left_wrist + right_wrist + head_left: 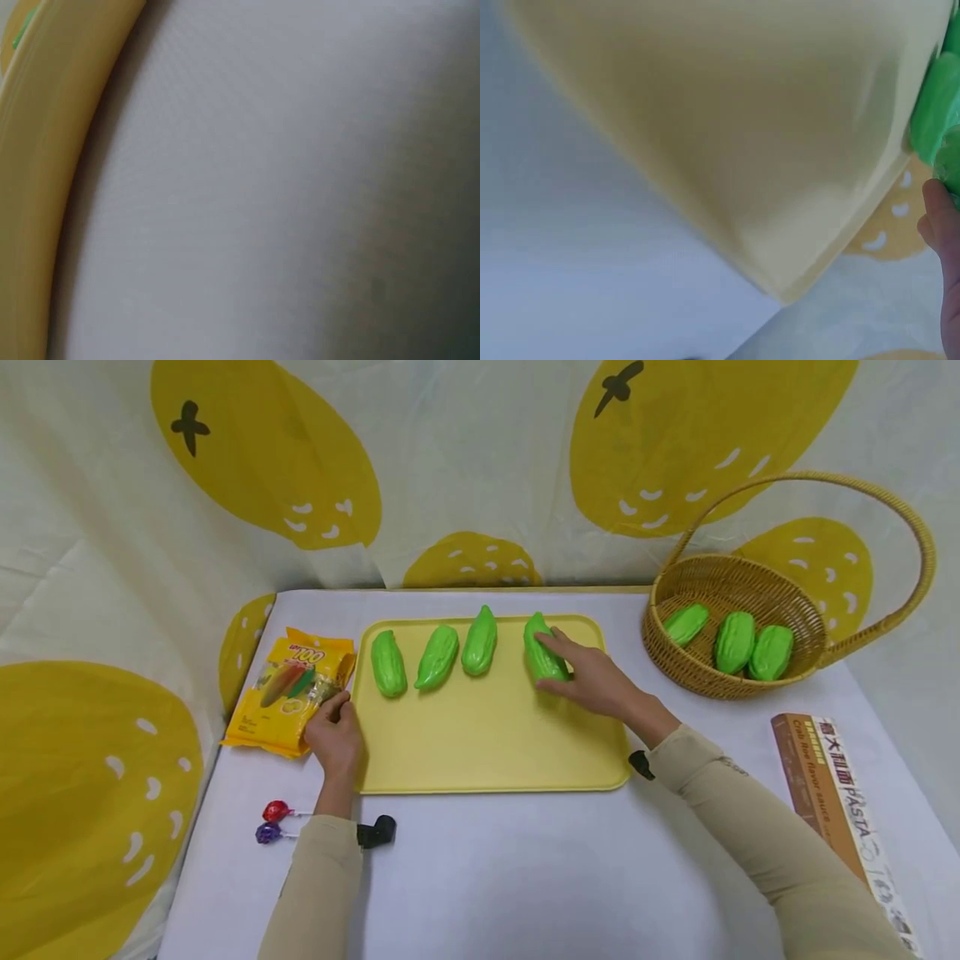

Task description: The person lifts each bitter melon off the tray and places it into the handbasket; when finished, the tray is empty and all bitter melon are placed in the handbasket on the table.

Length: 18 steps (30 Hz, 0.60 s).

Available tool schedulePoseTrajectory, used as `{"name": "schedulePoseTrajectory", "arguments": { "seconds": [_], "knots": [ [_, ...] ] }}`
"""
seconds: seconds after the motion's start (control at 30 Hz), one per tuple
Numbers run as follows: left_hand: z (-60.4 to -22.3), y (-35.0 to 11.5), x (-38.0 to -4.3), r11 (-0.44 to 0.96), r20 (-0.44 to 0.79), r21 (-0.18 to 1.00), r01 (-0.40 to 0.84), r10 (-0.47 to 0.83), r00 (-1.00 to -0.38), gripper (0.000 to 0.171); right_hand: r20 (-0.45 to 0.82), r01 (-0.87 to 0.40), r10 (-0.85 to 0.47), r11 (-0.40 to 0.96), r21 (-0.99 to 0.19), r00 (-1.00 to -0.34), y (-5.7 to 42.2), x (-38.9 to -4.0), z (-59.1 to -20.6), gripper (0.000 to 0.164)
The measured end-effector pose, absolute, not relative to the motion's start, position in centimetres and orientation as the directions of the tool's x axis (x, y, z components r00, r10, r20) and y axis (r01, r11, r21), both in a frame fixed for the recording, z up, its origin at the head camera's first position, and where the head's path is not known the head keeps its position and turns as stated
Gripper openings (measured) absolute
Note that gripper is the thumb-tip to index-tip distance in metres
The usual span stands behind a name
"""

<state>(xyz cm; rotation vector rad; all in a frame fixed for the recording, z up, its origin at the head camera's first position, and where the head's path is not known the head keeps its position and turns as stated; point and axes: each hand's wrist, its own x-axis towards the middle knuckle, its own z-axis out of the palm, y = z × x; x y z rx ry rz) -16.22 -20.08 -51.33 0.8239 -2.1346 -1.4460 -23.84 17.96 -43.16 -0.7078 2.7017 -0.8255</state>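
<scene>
My right hand [596, 681] grips the rightmost green toy bitter melon [542, 652] on the yellow tray [450, 743], thumb near its lower end and fingers over its upper side. To its left on the tray lie three more: one bitter melon [480, 642] close by, another bitter melon [437, 657], and a last bitter melon [388, 664] near the left rim. At the tray's left edge rests my left hand [335, 743], fingers loosely curled, overlapping the corner of a yellow candy bag [273, 693]. The left wrist view shows only tray rim and white cloth.
A wicker basket [660, 660] with a tall handle stands at the back right, holding three green bitter melons [735, 642]. In front of it lies a brown pasta box [825, 793]. A red lollipop [276, 811] and a purple lollipop [267, 832] lie beside my left forearm.
</scene>
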Motion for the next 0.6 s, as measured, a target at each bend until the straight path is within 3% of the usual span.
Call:
{"name": "schedulePoseTrajectory", "arguments": {
  "seconds": [0.6],
  "knots": [
    [-51.6,-20.2,-16.4,0.289,0.026,0.927,-0.237,-0.682,-0.731,0.026,0.108,-0.339,-0.346,0.728,-0.595,-0.932,24.4,-23.9,-40.9,0.082]
  ]
}}
